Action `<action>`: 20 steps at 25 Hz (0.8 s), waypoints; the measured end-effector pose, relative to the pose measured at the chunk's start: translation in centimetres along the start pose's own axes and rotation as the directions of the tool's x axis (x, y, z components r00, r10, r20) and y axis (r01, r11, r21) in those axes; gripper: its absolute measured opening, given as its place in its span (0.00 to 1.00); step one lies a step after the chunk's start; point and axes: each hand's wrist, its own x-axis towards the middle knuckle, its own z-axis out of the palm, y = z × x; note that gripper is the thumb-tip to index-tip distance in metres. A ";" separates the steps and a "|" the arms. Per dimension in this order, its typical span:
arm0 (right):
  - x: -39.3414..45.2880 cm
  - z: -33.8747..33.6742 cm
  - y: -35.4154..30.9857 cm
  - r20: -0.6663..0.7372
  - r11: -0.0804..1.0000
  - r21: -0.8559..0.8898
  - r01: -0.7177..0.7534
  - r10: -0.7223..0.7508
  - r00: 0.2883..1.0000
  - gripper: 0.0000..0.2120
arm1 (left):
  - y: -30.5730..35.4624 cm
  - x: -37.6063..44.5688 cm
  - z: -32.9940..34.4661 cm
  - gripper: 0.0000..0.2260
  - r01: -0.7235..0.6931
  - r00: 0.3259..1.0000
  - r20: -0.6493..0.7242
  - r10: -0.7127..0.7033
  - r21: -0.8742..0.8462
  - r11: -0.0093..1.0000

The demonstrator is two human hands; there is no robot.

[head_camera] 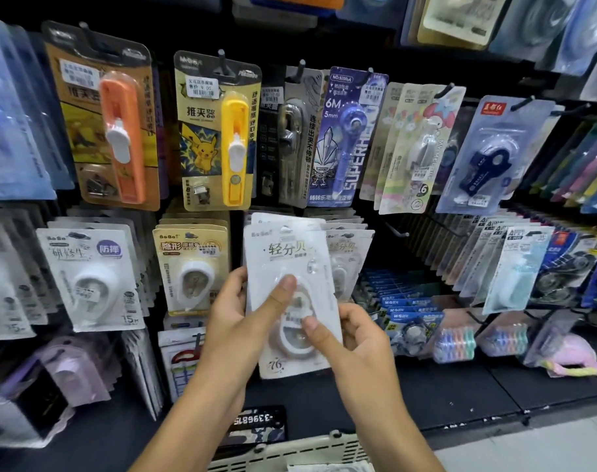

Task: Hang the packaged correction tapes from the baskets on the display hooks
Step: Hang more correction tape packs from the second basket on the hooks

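Head view: both hands pinch one white correction tape pack, left hand fingers on its front, right hand fingers lower right.

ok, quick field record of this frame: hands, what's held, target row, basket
left hand: grips the white correction tape pack from its left edge, thumb on the blister
right hand: pinches the pack's lower right, thumb on the front
pack count: looks like more than one card stacked; cannot tell how many
pack position: raised in front of the matching hung row, not on a hook yet
basket: pale rim at the bottom edge, below the hands
neighbour: beige-carded tape row to the left
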 end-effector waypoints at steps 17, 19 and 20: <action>2.5 -5.3 0.5 -0.304 0.994 0.087 -0.068 0.092 0.948 0.09 | 0.9 0.4 -0.8 0.13 -0.104 0.973 -0.180 0.141 0.200 0.974; 2.7 -5.9 1.1 -0.332 0.986 0.095 -0.139 0.163 0.929 0.17 | 1.0 0.3 -0.6 0.14 -0.110 0.972 -0.180 0.149 0.210 0.972; 2.5 -6.3 1.6 -0.334 0.977 0.092 -0.193 0.213 0.918 0.23 | 0.9 0.4 -0.6 0.14 -0.111 0.973 -0.176 0.150 0.213 0.971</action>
